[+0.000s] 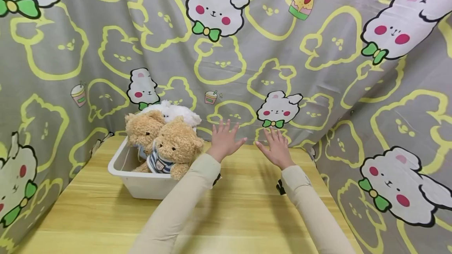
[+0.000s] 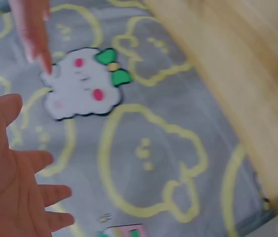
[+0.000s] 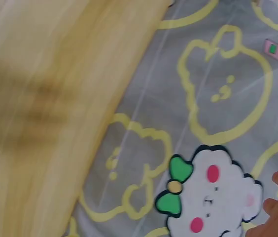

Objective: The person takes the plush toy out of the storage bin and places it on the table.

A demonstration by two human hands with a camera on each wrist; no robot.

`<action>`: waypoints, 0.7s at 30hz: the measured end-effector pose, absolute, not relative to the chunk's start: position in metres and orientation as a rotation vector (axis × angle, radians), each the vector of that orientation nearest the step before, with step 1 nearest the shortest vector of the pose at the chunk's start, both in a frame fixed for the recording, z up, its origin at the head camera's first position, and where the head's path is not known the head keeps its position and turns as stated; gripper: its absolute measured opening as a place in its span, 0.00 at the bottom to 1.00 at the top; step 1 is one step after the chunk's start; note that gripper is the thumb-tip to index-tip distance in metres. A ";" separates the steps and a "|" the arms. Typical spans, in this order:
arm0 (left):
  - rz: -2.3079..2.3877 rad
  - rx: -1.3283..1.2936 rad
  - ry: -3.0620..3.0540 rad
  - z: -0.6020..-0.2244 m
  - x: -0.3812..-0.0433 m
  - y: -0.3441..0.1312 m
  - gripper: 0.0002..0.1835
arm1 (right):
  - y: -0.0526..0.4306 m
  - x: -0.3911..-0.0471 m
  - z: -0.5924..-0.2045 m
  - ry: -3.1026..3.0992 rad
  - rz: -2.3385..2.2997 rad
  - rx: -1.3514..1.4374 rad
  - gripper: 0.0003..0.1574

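Note:
Both hands are raised over the far part of the wooden table with fingers spread, holding nothing. My left hand (image 1: 224, 142) is just right of a white plastic bin (image 1: 152, 187). The right hand (image 1: 277, 150) is farther right, a gap between the two. In the bin sit two curly brown teddy bears; the front teddy bear (image 1: 178, 144) wears a blue-and-white striped top, and the other teddy bear (image 1: 144, 126) leans behind it. A fluffy white plush toy (image 1: 181, 115) shows at the back, mostly hidden. The left wrist view shows the left palm (image 2: 6, 182) with its fingers apart.
A light wooden table (image 1: 88, 214) spreads under the arms. Grey curtain cloth (image 1: 233, 69) printed with cartoon rabbits and yellow outlines hangs behind the table and along both sides. Black straps (image 1: 280, 187) show at the wrists.

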State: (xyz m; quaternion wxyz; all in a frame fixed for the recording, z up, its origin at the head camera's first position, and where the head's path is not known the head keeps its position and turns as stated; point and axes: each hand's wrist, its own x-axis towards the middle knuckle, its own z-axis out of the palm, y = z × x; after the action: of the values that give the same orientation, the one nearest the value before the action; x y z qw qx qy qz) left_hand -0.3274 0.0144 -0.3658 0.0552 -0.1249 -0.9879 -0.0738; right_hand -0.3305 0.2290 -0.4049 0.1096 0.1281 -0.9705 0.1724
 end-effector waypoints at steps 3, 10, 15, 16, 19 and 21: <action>-0.246 -0.416 -2.993 -0.352 -0.320 0.010 0.39 | 0.224 -0.328 -0.399 -2.835 0.552 0.399 0.48; -0.308 -0.489 -2.976 -0.319 -0.304 -0.013 0.38 | 0.211 -0.323 -0.392 -2.781 0.665 0.475 0.49; -0.424 -0.572 -2.934 -0.306 -0.289 -0.043 0.37 | 0.202 -0.319 -0.393 -2.751 0.724 0.521 0.49; -0.445 -0.580 -2.917 -0.304 -0.285 -0.051 0.37 | 0.199 -0.319 -0.393 -2.743 0.747 0.536 0.48; -0.514 -0.579 -2.870 -0.299 -0.275 -0.075 0.37 | 0.190 -0.317 -0.393 -2.724 0.795 0.588 0.48; -0.541 -0.574 -2.845 -0.296 -0.269 -0.093 0.38 | 0.184 -0.315 -0.394 -2.720 0.821 0.624 0.48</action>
State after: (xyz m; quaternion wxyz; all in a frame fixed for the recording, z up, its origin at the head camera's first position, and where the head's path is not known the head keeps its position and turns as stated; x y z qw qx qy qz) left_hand -0.2687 -0.0927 -0.2963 0.0943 -0.1934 -0.9594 -0.1825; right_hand -0.3145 0.1839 -0.3935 0.1163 0.2130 -0.9287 0.2803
